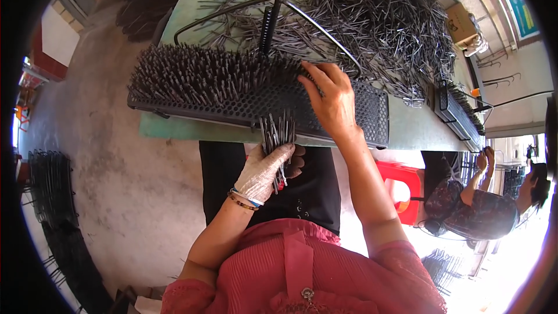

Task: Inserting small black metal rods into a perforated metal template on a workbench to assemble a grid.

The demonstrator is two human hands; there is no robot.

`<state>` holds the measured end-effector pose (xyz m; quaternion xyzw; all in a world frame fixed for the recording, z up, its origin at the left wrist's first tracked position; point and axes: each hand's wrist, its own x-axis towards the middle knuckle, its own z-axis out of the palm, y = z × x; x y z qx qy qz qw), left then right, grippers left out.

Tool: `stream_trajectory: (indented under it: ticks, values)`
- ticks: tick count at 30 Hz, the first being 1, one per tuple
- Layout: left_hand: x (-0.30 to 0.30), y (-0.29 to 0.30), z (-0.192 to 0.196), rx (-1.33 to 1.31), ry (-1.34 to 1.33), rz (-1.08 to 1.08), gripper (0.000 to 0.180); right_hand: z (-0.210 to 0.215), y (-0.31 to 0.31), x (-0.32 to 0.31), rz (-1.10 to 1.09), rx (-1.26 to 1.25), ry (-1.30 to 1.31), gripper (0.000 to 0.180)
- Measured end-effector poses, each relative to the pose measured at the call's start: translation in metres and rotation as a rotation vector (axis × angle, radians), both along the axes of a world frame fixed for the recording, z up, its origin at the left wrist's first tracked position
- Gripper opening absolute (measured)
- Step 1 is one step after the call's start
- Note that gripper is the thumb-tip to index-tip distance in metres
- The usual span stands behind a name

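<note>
A long black perforated rack [349,110] lies across the near edge of the table. Its left part bristles with upright thin dark metal rods [192,75]; round holes show bare along its front and right side. My left hand [264,168], in a pale work glove, is closed around a bundle of similar rods [278,131] just below the rack's front edge. Above the rack, at the right end of the standing rods, my right hand [331,90] is bare. Its thumb and fingertips come together in a pinch, and what sits between them is too small to make out.
A large heap of loose rods [372,11] covers the far side of the green table [180,125]. A black metal frame [279,0] rises behind the rack. At the right, another person [476,209] works by a second filled rack [459,110]. A red stool [401,189] stands under the table.
</note>
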<state>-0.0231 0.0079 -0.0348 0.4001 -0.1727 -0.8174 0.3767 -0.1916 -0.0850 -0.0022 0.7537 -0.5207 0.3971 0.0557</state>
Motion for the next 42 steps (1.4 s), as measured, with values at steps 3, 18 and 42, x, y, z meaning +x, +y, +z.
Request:
stream_trajectory:
  ticks: [3,18,42]
  values:
    - [0.002,0.001,0.0,-0.041,0.003,0.04,0.02,0.008,0.019,0.002,0.071,0.266,-0.299,0.025]
    - [0.009,0.002,0.003,-0.038,0.041,0.15,0.023,0.012,0.028,0.01,0.147,0.727,-0.945,0.024]
    - [0.012,0.0,-0.002,-0.011,0.037,0.071,0.026,-0.022,-0.014,0.034,0.002,0.081,-0.572,0.025]
